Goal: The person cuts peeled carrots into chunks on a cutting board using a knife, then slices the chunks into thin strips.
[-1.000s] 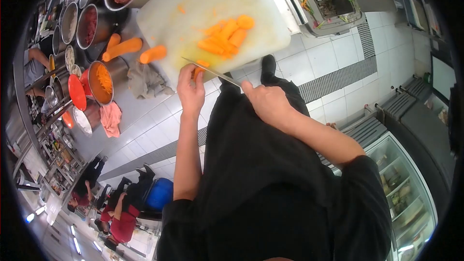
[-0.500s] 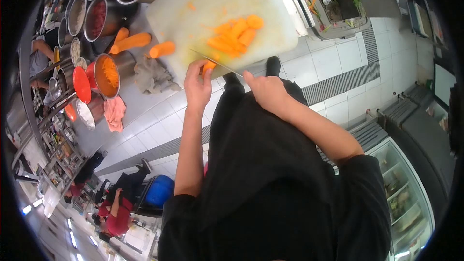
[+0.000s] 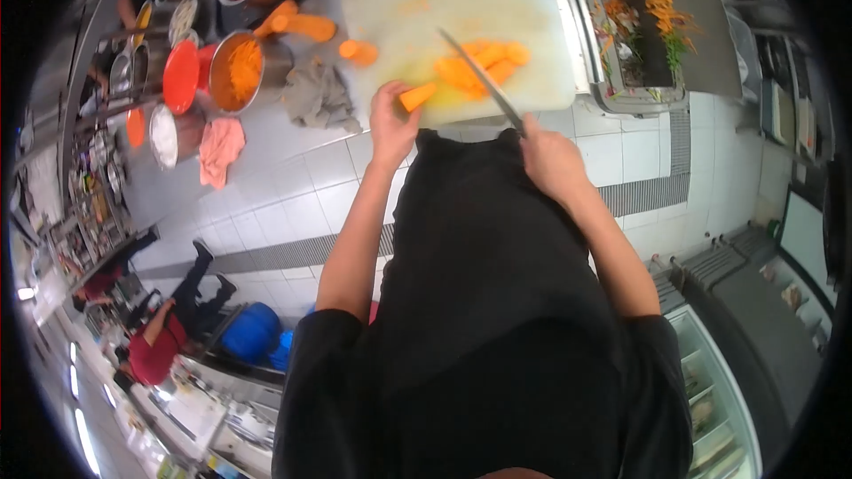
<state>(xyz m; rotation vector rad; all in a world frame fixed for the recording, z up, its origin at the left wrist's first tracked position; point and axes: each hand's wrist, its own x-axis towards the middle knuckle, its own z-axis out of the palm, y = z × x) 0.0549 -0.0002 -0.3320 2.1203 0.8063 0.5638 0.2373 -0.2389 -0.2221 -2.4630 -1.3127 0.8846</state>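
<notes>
My left hand [image 3: 393, 124] grips a piece of carrot [image 3: 418, 97] at the near edge of the white cutting board [image 3: 399, 9]. In my right hand [image 3: 554, 160] is the handle of a knife [image 3: 484, 80], whose blade points up and to the left over the board. Beneath and beside the blade lies a pile of cut carrot slices [image 3: 497, 60]. A short carrot chunk [image 3: 358, 52] rests at the board's left edge. Further left, a whole peeled carrot [image 3: 306, 27] lies on the steel counter, with another partly behind it.
A grey cloth [image 3: 318, 96] lies left of the board, near a metal pot of shredded carrot [image 3: 240, 75] and a red bowl [image 3: 182, 77]. A pink cloth [image 3: 220, 149] sits by the counter edge. Right of the board stands a scrap bin [image 3: 626, 44]. A person in red [image 3: 160, 346] is at lower left.
The knife has come away from the carrot piece in my left hand and moved right, over the slices. The whole view has shifted, with the board appearing further right.
</notes>
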